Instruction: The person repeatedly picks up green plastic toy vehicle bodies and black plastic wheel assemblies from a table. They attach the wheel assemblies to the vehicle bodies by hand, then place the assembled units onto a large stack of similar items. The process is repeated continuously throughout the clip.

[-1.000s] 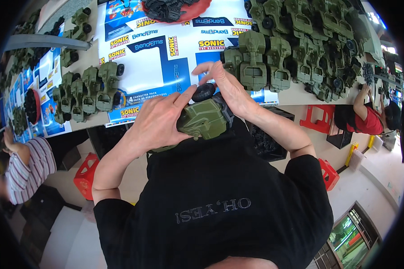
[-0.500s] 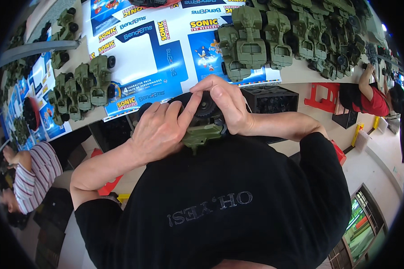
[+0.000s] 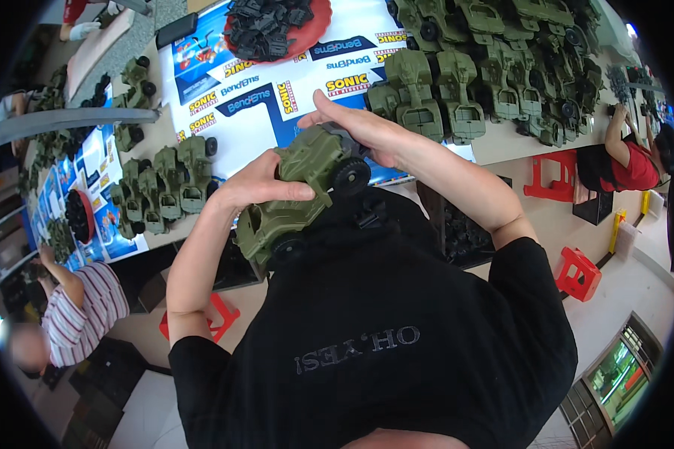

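An olive-green toy military vehicle (image 3: 283, 218) with black wheels is held tilted in front of my chest, beyond the table's near edge. My left hand (image 3: 253, 182) is closed around its left side, the thumb lying across the green body. At the far upper end, my right hand (image 3: 371, 135) rests against a dark grey part of the same vehicle. Its thumb sticks up, and some of its fingers go out of sight behind the toy. A black wheel (image 3: 350, 176) faces up between the hands.
Rows of similar green vehicles (image 3: 464, 90) stand at the table's right, with more (image 3: 168, 179) at the left. A red dish (image 3: 323, 22) of black parts sits at the back on printed sheets. Red stools (image 3: 579, 274) and two people (image 3: 90, 299) are nearby.
The vehicle has been turned and raised, so more of its green body shows. My left hand shifted to its side, my right hand to its far end. The view has swung, showing the red dish.
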Motion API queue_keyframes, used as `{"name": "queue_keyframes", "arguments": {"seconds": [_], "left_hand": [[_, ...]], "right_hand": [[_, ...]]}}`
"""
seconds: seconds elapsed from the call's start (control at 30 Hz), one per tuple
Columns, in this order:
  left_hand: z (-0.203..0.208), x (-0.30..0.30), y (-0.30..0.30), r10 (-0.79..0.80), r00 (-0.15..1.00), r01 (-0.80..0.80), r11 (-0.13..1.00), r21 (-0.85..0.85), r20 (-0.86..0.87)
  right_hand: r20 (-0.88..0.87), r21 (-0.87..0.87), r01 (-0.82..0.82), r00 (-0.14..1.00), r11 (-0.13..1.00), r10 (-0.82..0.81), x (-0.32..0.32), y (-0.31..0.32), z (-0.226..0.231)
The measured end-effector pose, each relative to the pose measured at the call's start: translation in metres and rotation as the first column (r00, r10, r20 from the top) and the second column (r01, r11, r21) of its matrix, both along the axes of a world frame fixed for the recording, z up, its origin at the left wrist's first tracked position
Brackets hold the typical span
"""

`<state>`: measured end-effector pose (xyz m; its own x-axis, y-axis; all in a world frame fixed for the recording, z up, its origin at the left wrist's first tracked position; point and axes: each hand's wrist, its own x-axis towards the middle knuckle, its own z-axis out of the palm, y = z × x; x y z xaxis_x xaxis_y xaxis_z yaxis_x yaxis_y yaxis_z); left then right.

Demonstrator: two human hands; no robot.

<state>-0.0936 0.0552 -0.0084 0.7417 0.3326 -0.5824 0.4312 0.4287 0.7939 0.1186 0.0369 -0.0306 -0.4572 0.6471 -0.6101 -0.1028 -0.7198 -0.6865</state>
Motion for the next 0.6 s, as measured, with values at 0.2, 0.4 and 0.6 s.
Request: {"name": "queue_keyframes", "arguments": {"seconds": [0.2, 0.4, 0.6], "left_hand": [[-0.016, -0.015, -0.011, 0.185, 0.982, -0.169, 0.955, -0.242, 0.045], [-0.020, -0.018, -0.021, 0.208, 0.975, -0.163, 0.913, -0.374, 0.083], [-0.017, -0.014, -0.030, 0.018, 0.992, -0.007, 0.996, -0.091, 0.125]], "right_hand": [[0.074, 0.254, -0.116, 0.992, 0.960, 0.100, -0.002, 0.003, 0.012], [0.023, 0.108, -0.132, 0.991, 0.985, 0.130, -0.006, -0.003, 0.016], [-0.005, 0.323, -0.093, 0.995, 0.942, 0.100, -0.013, -0.032, 0.007]]}}
